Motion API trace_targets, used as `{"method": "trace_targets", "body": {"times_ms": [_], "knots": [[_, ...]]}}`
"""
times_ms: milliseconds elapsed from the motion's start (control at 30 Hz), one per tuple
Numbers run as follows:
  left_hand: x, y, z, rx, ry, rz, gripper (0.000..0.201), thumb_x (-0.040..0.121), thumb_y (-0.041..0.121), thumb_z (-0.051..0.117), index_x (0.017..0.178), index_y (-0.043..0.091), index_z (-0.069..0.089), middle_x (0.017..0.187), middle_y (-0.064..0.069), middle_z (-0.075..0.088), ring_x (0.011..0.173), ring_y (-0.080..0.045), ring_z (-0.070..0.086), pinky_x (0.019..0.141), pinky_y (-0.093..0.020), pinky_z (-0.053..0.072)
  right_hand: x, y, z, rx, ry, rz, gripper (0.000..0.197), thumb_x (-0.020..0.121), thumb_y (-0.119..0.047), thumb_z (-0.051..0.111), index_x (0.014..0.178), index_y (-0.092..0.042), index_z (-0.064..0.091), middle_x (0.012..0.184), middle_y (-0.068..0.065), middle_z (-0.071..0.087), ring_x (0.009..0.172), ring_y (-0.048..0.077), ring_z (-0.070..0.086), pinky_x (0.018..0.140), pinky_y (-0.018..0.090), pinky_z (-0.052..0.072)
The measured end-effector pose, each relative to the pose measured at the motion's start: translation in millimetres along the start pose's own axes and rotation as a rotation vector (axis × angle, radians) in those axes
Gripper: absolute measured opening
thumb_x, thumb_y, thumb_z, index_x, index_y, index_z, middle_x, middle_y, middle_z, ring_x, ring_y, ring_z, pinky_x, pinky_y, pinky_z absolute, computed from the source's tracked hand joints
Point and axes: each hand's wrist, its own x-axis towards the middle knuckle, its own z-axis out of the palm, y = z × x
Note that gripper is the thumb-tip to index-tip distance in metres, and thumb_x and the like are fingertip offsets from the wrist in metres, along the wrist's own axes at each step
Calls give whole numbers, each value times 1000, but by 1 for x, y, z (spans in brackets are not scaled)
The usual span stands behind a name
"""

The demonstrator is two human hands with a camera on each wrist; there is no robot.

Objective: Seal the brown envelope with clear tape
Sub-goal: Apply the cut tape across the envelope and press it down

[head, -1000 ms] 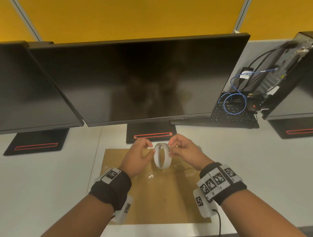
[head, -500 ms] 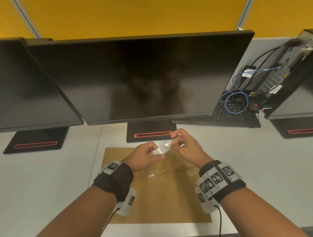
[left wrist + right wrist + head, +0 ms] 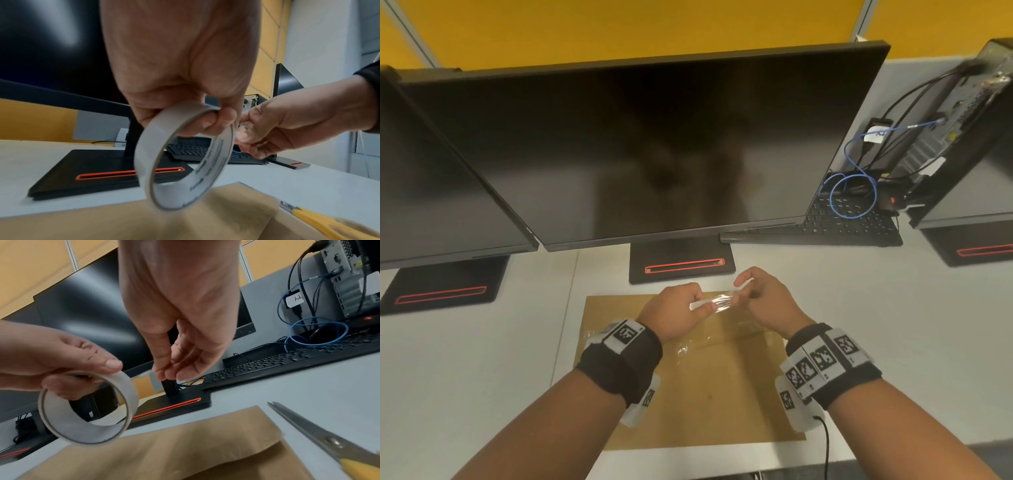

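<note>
Envelope (image 3: 709, 394) of brown paper is seen lying flat on a white desk (image 3: 465, 359) before 3 dark monitors (image 3: 654, 144). Just above its far edge, a roll of clear tape (image 3: 183, 155) is gripped between thumb and fingers of the left hand (image 3: 676, 313). A short pulled-out strip (image 3: 722, 301) is pinched by the right hand (image 3: 763, 301). Scissors (image 3: 320, 438) with yellow handles are laid beside the envelope's right edge. A keyboard (image 3: 825, 226) and blue cable (image 3: 854, 195) are seen at right.
</note>
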Motion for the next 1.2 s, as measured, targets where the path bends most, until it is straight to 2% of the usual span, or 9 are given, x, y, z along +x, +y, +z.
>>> {"method": "trace_targets", "body": {"times_ms": [167, 233, 367, 567, 667, 733, 833, 1067, 1200], "knots": [[9, 8, -2, 185, -49, -10, 57, 82, 67, 53, 59, 15, 46, 58, 3, 43, 63, -19, 48, 58, -32, 34, 1, 16, -11, -12, 29, 42, 23, 86, -3, 53, 84, -25, 51, 75, 3, 71, 77, 16, 66, 64, 21, 42], [8, 4, -3, 87, -90, 25, 59, 85, 66, 49, 63, 11, 54, 58, 2, 48, 65, -19, 51, 62, -33, 39, 3, 23, -25, 24, 16, 95, 23, 83, 0, 54, 83, -23, 51, 69, 2, 68, 74, 20, 64, 63, 20, 43], [5, 0, -1, -218, -278, 41, 50, 93, 53, 46, 67, 12, 57, 64, 4, 59, 69, -15, 54, 88, -39, 48, 2, 35, -47, -15, -87, 177, 18, 83, -2, 62, 88, -15, 50, 77, 7, 65, 61, 8, 51, 35, 7, 33], [9, 14, 8, 169, -162, 7, 51, 89, 56, 51, 56, 17, 48, 57, 2, 43, 60, -16, 45, 59, -31, 36, 8, 53, -53, -53, -45, 191, 25, 80, -1, 62, 75, -20, 47, 77, 14, 66, 64, 22, 54, 53, 27, 38], [10, 19, 11, 330, -170, -102, 55, 85, 56, 54, 49, 17, 40, 53, 0, 37, 53, -16, 39, 52, -26, 29, 8, 57, -54, -73, -71, 166, 26, 79, -3, 65, 76, -21, 47, 74, 4, 65, 65, 18, 55, 52, 19, 41], [8, 25, 14, 406, -139, -141, 53, 85, 58, 53, 53, 16, 45, 56, 1, 41, 57, -17, 46, 54, -26, 36, 8, 58, -54, -85, -89, 161, 26, 79, -2, 66, 77, -19, 47, 71, 0, 63, 65, 14, 56, 52, 14, 42], [5, 37, 21, 479, -134, -194, 46, 86, 57, 52, 66, 15, 50, 67, 2, 50, 71, -20, 55, 65, -27, 44, 6, 61, -53, -144, -119, 164, 26, 77, -5, 71, 79, -16, 48, 73, -1, 61, 70, 15, 56, 66, 24, 44], [8, 56, 34, 534, -180, -287, 33, 88, 41, 56, 67, 17, 48, 66, 3, 49, 70, -19, 54, 66, -27, 42, 4, 65, -41, -269, -99, 108, 19, 80, 0, 64, 80, -14, 50, 77, 3, 61, 63, 4, 52, 50, 7, 39], [14, 55, 44, 570, -244, -291, 23, 88, 32, 57, 72, 16, 57, 73, 0, 60, 71, -21, 59, 66, -26, 46, 2, 70, -35, -296, -58, 93, 21, 78, -2, 64, 76, -17, 49, 79, 8, 64, 69, 18, 57, 54, 17, 39]]}}
